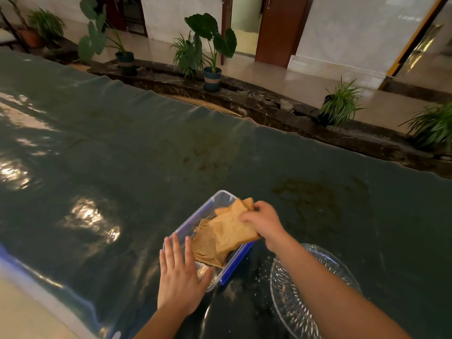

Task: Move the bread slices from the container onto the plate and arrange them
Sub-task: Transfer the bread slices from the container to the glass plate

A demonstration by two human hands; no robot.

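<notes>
A clear plastic container (215, 199) with blue clips sits on the dark table, holding several brown bread slices (208, 245). My right hand (263, 220) grips the top slice (230, 228) at its right edge, tilted up over the container's right rim. My left hand (179, 277) lies flat with fingers spread on the container's near left corner, holding it down. A clear patterned glass plate (288, 297) rests to the right of the container, partly hidden under my right forearm, with crumbs on it.
The table is covered with a shiny dark green sheet (122, 155) with stains and crumbs. Its near edge runs along the lower left. Beyond the far edge stand several potted plants (211, 77) on a dark stone ledge.
</notes>
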